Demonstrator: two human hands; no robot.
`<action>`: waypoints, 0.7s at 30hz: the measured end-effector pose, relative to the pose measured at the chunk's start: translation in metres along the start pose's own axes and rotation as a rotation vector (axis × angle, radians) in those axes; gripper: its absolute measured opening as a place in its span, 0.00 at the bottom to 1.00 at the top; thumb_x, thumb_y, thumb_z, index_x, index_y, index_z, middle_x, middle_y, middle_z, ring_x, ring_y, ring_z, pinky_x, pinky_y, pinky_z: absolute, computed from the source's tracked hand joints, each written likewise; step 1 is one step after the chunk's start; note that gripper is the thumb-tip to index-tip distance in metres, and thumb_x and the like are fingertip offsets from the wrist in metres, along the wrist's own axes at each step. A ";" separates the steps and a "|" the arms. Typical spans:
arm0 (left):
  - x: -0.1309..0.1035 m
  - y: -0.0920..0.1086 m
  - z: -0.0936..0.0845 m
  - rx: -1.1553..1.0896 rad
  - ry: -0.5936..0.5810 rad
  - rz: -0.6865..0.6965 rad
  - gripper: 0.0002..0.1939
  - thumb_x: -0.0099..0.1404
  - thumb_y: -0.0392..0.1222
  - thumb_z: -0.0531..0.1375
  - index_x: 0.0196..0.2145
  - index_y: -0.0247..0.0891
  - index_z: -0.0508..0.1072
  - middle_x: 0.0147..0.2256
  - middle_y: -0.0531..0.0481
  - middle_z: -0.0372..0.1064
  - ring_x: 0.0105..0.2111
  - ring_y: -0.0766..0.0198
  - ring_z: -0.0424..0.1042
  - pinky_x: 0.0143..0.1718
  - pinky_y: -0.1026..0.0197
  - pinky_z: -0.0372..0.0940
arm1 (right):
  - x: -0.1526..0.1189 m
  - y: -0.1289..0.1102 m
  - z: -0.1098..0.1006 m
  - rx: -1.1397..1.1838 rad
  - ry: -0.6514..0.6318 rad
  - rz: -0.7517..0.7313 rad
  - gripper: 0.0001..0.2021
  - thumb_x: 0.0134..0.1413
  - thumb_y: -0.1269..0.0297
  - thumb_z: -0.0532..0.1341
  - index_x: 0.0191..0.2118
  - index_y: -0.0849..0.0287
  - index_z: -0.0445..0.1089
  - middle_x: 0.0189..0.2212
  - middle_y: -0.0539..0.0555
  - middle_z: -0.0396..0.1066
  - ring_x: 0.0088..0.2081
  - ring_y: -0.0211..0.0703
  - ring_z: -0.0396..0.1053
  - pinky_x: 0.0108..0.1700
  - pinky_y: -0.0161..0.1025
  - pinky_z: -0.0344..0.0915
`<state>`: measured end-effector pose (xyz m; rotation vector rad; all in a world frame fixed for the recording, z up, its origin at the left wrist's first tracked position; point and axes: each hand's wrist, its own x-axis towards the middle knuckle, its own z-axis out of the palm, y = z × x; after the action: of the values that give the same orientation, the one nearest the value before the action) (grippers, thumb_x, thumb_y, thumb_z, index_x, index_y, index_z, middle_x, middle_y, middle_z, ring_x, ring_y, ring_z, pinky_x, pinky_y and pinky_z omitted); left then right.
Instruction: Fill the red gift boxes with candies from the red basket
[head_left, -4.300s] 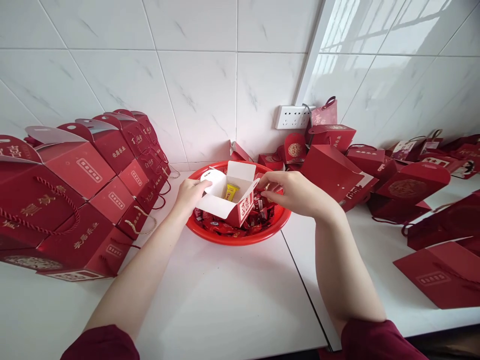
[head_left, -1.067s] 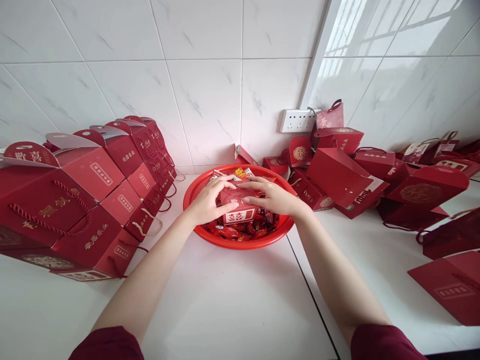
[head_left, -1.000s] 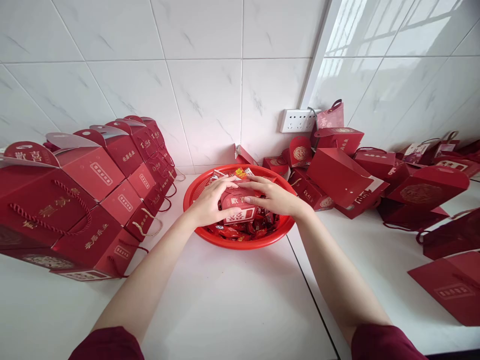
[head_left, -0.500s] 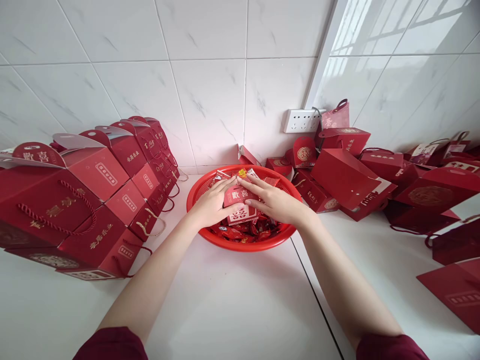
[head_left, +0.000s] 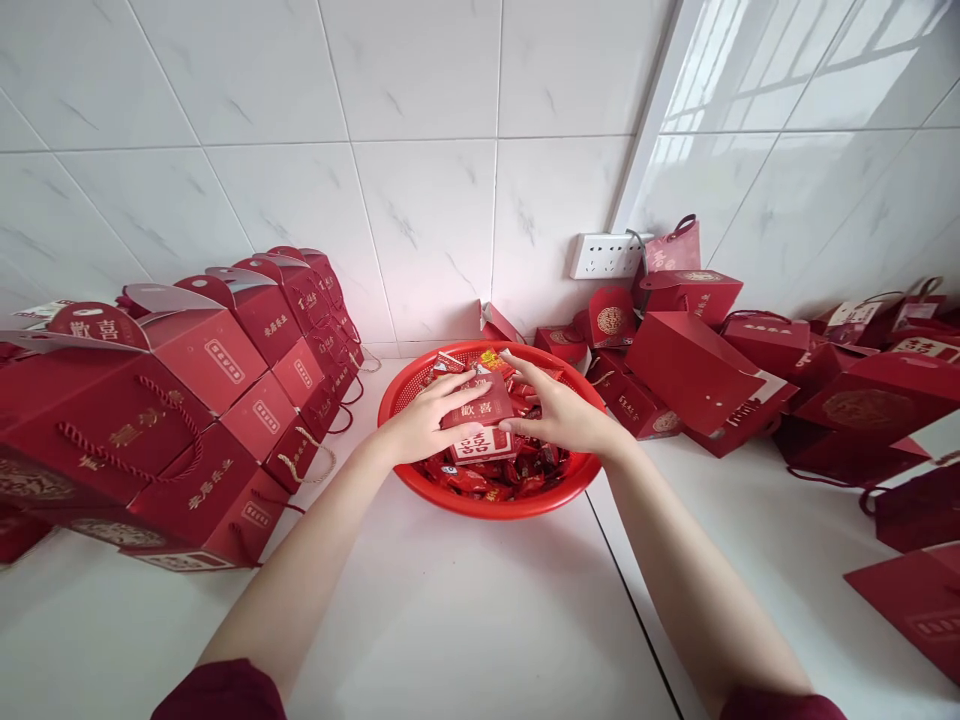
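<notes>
red box (head_left: 498,399) (gold lettering (head_left: 485,408)), 2 hands (head_left: 424,420) spread about it, red basket (head_left: 495,510) beneath

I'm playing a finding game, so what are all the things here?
Table: one, white, underneath
Tiled wall: one, white, behind
Trunking: one, white, on the wall
Socket panel: one, white, below the trunking
Bag: one, pink, by the socket panel
Basket: one, red, on the table
Wrapped sweets: many, mostly red, in the basket
Stacked boxes: many, red, left
Jumbled boxes: many, red, right and behind basket
Small box: one, red, over the sweets
Left hand: one, bare, at small box's left
Right hand: one, bare, at small box's right
Forearms: two, bare, below hands
Sleeves: two, dark red, bottom
</notes>
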<state>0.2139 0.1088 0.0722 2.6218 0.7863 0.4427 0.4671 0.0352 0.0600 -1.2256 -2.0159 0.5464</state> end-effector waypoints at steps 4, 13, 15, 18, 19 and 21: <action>-0.004 0.000 -0.012 -0.017 -0.112 0.040 0.30 0.71 0.56 0.54 0.69 0.56 0.55 0.72 0.57 0.42 0.73 0.52 0.36 0.72 0.42 0.40 | 0.003 0.006 0.005 0.083 -0.099 0.033 0.57 0.51 0.52 0.70 0.75 0.51 0.30 0.74 0.58 0.39 0.72 0.53 0.43 0.71 0.52 0.48; -0.018 0.077 0.009 0.086 0.173 -0.371 0.40 0.67 0.66 0.53 0.71 0.60 0.42 0.74 0.49 0.30 0.72 0.38 0.39 0.64 0.32 0.56 | -0.001 -0.036 0.015 -0.081 0.130 -0.016 0.54 0.49 0.63 0.68 0.74 0.46 0.33 0.68 0.63 0.51 0.66 0.62 0.56 0.58 0.61 0.67; -0.015 0.075 0.007 0.095 0.284 -0.309 0.35 0.70 0.59 0.53 0.71 0.58 0.47 0.73 0.50 0.38 0.72 0.43 0.43 0.67 0.37 0.54 | -0.004 -0.046 0.012 -0.075 0.195 -0.036 0.51 0.54 0.60 0.66 0.74 0.45 0.33 0.69 0.61 0.51 0.67 0.61 0.54 0.59 0.61 0.66; -0.009 0.057 -0.015 0.081 0.424 -0.200 0.29 0.73 0.53 0.50 0.69 0.55 0.54 0.68 0.51 0.54 0.68 0.52 0.54 0.69 0.46 0.52 | -0.007 -0.054 0.002 -0.041 0.271 -0.113 0.44 0.61 0.59 0.62 0.74 0.44 0.34 0.69 0.58 0.52 0.68 0.56 0.53 0.63 0.57 0.63; -0.006 0.048 -0.029 0.080 0.475 -0.181 0.27 0.73 0.53 0.49 0.68 0.55 0.56 0.66 0.52 0.57 0.66 0.54 0.58 0.69 0.47 0.53 | -0.009 -0.056 -0.002 -0.042 0.285 -0.131 0.43 0.62 0.60 0.61 0.74 0.44 0.34 0.69 0.58 0.52 0.68 0.55 0.54 0.63 0.56 0.64; 0.004 0.026 -0.059 0.125 0.662 -0.186 0.26 0.73 0.51 0.48 0.67 0.52 0.60 0.63 0.51 0.61 0.65 0.55 0.59 0.69 0.48 0.53 | -0.012 -0.056 -0.012 -0.073 0.319 -0.139 0.40 0.63 0.61 0.60 0.73 0.44 0.37 0.69 0.57 0.52 0.67 0.56 0.57 0.63 0.56 0.64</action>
<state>0.2057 0.1059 0.1365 2.4782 1.2738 1.2720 0.4468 -0.0013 0.1009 -1.1245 -1.8432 0.1967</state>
